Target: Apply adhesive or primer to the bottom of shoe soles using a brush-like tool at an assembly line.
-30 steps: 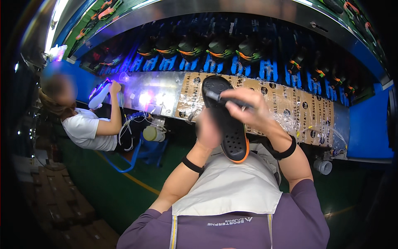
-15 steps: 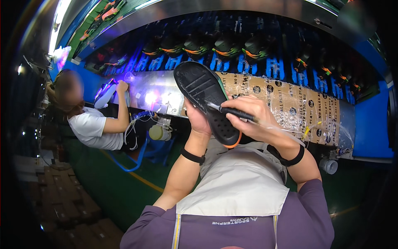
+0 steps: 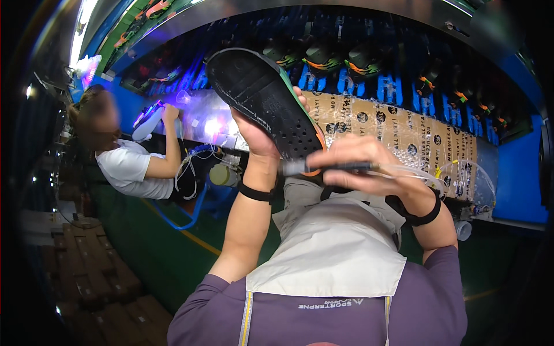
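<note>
A black shoe sole (image 3: 254,92), with green and orange along its edge and small holes toward its heel end, is tilted in front of me. My left hand (image 3: 257,138) is closed round it from beneath, with fingertips showing at its far right edge. In my right hand (image 3: 369,161) is a black-handled brush (image 3: 297,168) with a thin clear tube trailing from it. Motion smears this hand and the pale brush tip, which lies at the sole's heel end. Whether the tip touches the sole cannot be made out. Wet-looking streaks shine on the sole's surface.
Cardboard (image 3: 369,124) under clear film covers part of the bench. Behind it, several dark shoes (image 3: 323,56) stand on blue holders (image 3: 349,81). A co-worker (image 3: 130,173) handles a shoe (image 3: 148,124) at left, near a bright purple light. Cartons (image 3: 92,259) are stacked lower left.
The sole has moved away from me and to the left in my left hand. My right hand has brought the brush from the sole's middle down to the heel end.
</note>
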A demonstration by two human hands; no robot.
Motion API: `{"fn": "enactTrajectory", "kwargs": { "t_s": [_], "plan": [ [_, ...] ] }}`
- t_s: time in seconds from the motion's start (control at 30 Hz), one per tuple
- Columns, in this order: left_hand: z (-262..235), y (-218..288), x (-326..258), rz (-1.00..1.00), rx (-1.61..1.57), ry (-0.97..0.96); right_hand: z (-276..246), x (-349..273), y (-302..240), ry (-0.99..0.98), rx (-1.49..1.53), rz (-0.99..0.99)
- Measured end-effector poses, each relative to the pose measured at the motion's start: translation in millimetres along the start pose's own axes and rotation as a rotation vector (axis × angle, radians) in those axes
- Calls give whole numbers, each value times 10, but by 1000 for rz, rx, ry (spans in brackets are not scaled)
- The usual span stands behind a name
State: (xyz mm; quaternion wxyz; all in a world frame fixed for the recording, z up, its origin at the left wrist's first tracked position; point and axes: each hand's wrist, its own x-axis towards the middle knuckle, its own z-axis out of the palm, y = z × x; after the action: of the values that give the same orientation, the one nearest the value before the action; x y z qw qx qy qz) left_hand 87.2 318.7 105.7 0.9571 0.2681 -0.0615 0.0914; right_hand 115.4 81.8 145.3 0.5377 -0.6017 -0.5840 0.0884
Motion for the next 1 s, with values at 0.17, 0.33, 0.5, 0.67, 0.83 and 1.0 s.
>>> {"fn": "enactTrajectory", "kwargs": {
  "t_s": [0.17,0.33,0.5,0.67,0.83,1.0],
  "plan": [
    [72,185,161,-119,55,-120,-121,23,-88,-147,-172,-55],
    [225,284,363,-161,275,-349,-185,95,-89,-14,-325,99],
    [361,299,550,-114,561,-259,-233,134,-79,-212,-139,-17],
    [530,209,769,-457,776,-278,-245,160,-80,-127,-370,63],
    [785,186,786,-567,1238,-190,-252,163,-61,-102,-248,151],
    [888,132,823,-615,1460,-346,-239,151,-41,-247,-369,-29]
  ]
}}
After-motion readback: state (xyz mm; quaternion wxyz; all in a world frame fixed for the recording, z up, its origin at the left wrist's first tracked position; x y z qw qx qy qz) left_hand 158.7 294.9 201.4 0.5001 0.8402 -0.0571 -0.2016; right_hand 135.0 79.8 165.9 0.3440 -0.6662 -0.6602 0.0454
